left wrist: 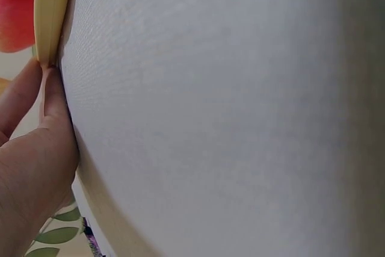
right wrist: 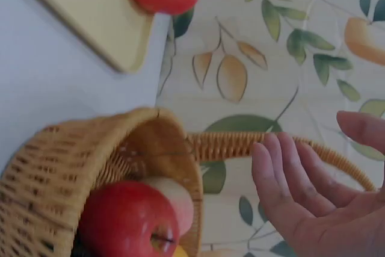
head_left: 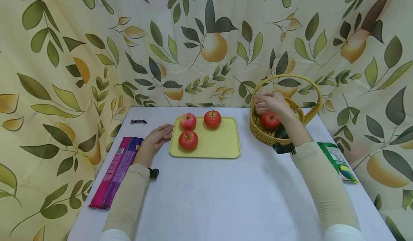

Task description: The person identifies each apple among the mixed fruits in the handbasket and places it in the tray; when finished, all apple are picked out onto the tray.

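Observation:
A yellow tray (head_left: 219, 140) holds a pinkish apple (head_left: 188, 121) and two red apples (head_left: 188, 140) (head_left: 212, 119). My left hand (head_left: 158, 137) rests on the table at the tray's left side. In the left wrist view its fairly straight fingertips (left wrist: 24, 88) touch the tray's rim. My right hand (head_left: 272, 103) hovers over a wicker basket (head_left: 262, 137), beneath the arched handle. Nothing lies between its spread thumb and loosely bent fingers (right wrist: 295, 179). Inside the basket are a red apple (right wrist: 129, 218), a paler pinkish fruit (right wrist: 174, 200) behind it, and a dark item, partly hidden.
Left of the tray lies a long pink and purple packet (head_left: 116, 173), with a small dark wrapped candy (head_left: 138, 121) behind it. A green packet (head_left: 338, 162) lies at the table's right edge, partly behind my right sleeve. Leaf-patterned curtains (head_left: 129, 72) hang behind and beside the table.

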`<state>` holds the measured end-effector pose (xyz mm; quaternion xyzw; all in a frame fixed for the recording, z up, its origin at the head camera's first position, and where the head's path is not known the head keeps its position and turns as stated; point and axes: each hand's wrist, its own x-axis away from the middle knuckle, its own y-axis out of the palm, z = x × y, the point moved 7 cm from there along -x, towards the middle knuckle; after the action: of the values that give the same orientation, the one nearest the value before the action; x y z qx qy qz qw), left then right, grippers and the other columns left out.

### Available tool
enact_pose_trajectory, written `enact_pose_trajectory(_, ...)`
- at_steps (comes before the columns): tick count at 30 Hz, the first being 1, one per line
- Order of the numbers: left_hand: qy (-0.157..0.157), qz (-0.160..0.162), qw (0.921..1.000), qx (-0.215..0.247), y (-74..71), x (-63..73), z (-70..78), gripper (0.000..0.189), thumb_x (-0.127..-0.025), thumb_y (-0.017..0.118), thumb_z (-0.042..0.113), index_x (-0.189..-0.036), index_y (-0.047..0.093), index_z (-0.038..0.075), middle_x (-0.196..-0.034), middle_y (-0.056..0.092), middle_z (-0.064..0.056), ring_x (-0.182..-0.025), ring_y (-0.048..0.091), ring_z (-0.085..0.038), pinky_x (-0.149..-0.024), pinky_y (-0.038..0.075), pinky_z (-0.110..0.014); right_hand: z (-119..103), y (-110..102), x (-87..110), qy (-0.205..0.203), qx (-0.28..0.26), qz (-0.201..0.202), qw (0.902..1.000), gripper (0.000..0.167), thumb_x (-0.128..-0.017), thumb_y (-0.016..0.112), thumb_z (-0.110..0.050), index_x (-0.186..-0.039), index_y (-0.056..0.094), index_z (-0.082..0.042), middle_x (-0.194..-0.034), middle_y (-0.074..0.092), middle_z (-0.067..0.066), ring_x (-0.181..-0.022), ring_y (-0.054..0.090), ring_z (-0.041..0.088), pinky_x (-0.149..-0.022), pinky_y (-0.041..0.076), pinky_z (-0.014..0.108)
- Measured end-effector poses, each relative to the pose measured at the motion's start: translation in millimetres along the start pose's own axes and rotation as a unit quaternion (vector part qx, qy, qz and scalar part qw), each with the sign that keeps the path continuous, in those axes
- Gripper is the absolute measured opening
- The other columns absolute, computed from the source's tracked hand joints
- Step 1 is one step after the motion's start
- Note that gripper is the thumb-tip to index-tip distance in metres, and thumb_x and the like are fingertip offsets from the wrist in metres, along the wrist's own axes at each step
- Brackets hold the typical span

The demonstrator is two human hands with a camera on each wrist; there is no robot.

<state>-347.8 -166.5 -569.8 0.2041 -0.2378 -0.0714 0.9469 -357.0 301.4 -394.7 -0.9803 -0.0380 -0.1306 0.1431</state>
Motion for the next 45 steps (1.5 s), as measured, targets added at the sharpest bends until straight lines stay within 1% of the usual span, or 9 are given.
enact_pose_trajectory(2, -0.001, 0.000, 1.0000, 0.001, 0.7, 1.6, 0.7, 0.078, -0.096, 0.040, -0.029, -0.165, 0.018, 0.000, -0.170, 0.024, -0.019, -0.155, 0.030, -0.026, -0.112, 0.045, -0.031, 2, -6, -1.4, 0.003, 0.019, -0.003, 0.9998, 0.065, -0.107, 0.058, -0.037, -0.157, 0.042, 0.001, -0.153, 0.049, 0.027, -0.103, 0.070, 0.014, -0.088, 0.063, 0.027)
enact_pose_trajectory(9, -0.003, 0.004, 0.9998, 0.017, 0.7, 1.7, -0.2, 0.079, -0.096, 0.040, -0.030, -0.165, 0.019, 0.001, -0.170, 0.025, -0.018, -0.155, 0.031, -0.026, -0.112, 0.046, -0.032, 23, -31, -8.8, 0.019, 0.082, 0.009, 0.9964, 0.067, -0.107, 0.057, -0.040, -0.154, 0.042, 0.005, -0.151, 0.051, 0.028, -0.124, 0.062, 0.031, -0.098, 0.060, 0.036)
enact_pose_trajectory(14, 0.000, 0.010, 0.9998, 0.017, -0.9, 0.2, -1.4, 0.079, -0.095, 0.041, -0.030, -0.165, 0.022, 0.001, -0.170, 0.027, -0.018, -0.154, 0.032, -0.026, -0.111, 0.047, -0.031, 43, -45, -13.1, 0.039, 0.109, 0.019, 0.9932, 0.065, -0.107, 0.055, -0.036, -0.153, 0.043, 0.007, -0.156, 0.045, 0.029, -0.135, 0.054, 0.038, -0.114, 0.048, 0.051)
enact_pose_trajectory(18, 0.002, 0.009, 0.9999, 0.014, -1.6, -0.8, -2.2, 0.078, -0.095, 0.040, -0.030, -0.165, 0.021, 0.000, -0.170, 0.026, -0.018, -0.155, 0.031, -0.026, -0.111, 0.047, -0.031, 53, -54, -17.6, 0.048, 0.118, 0.020, 0.9917, 0.068, -0.106, 0.055, -0.037, -0.154, 0.039, 0.009, -0.158, 0.040, 0.032, -0.141, 0.046, 0.045, -0.117, 0.043, 0.055)
enact_pose_trajectory(23, 0.005, 0.005, 0.9999, 0.014, -2.4, -1.2, -1.7, 0.079, -0.095, 0.040, -0.031, -0.165, 0.019, 0.000, -0.170, 0.025, -0.019, -0.155, 0.030, -0.027, -0.110, 0.048, -0.030, 65, -61, -22.7, 0.071, 0.133, 0.010, 0.9886, 0.066, -0.107, 0.053, -0.035, -0.152, 0.038, 0.011, -0.155, 0.040, 0.033, -0.134, 0.051, 0.046, -0.114, 0.048, 0.055)
enact_pose_trajectory(31, 0.003, 0.000, 1.0000, 0.008, 0.0, 0.6, -0.6, 0.078, -0.095, 0.039, -0.030, -0.165, 0.018, -0.001, -0.170, 0.024, -0.019, -0.156, 0.029, -0.027, -0.112, 0.046, -0.032, 81, -61, -32.5, 0.087, 0.182, -0.045, 0.9784, 0.063, -0.109, 0.051, -0.029, -0.153, 0.032, 0.012, -0.144, 0.044, 0.034, -0.126, 0.053, 0.043, -0.101, 0.057, 0.055)
enact_pose_trajectory(35, -0.002, 0.000, 0.9999, 0.013, 1.6, 2.1, -0.4, 0.079, -0.095, 0.041, -0.031, -0.165, 0.019, -0.001, -0.170, 0.025, -0.019, -0.155, 0.030, -0.027, -0.112, 0.046, -0.033, 84, -53, -31.8, 0.103, 0.173, -0.082, 0.9760, 0.064, -0.107, 0.059, -0.029, -0.152, 0.033, 0.009, -0.134, 0.049, 0.029, -0.113, 0.058, 0.037, -0.098, 0.060, 0.050)
enact_pose_trajectory(40, -0.003, 0.001, 0.9999, 0.014, 2.5, 3.4, 0.5, 0.079, -0.095, 0.041, -0.031, -0.165, 0.020, -0.001, -0.170, 0.025, -0.019, -0.155, 0.030, -0.027, -0.111, 0.046, -0.032, 85, -43, -28.8, 0.110, 0.159, -0.121, 0.9737, 0.065, -0.105, 0.064, -0.026, -0.151, 0.034, 0.009, -0.131, 0.043, 0.024, -0.113, 0.055, 0.037, -0.103, 0.056, 0.051)
enact_pose_trajectory(45, -0.005, 0.003, 0.9999, 0.015, 1.2, 2.9, 0.9, 0.078, -0.095, 0.042, -0.030, -0.164, 0.020, -0.001, -0.170, 0.026, -0.019, -0.155, 0.030, -0.027, -0.111, 0.046, -0.033, 86, -40, -30.7, 0.100, 0.161, -0.140, 0.9719, 0.054, -0.105, 0.062, -0.025, -0.142, 0.045, 0.010, -0.125, 0.043, 0.023, -0.108, 0.057, 0.039, -0.099, 0.059, 0.051)
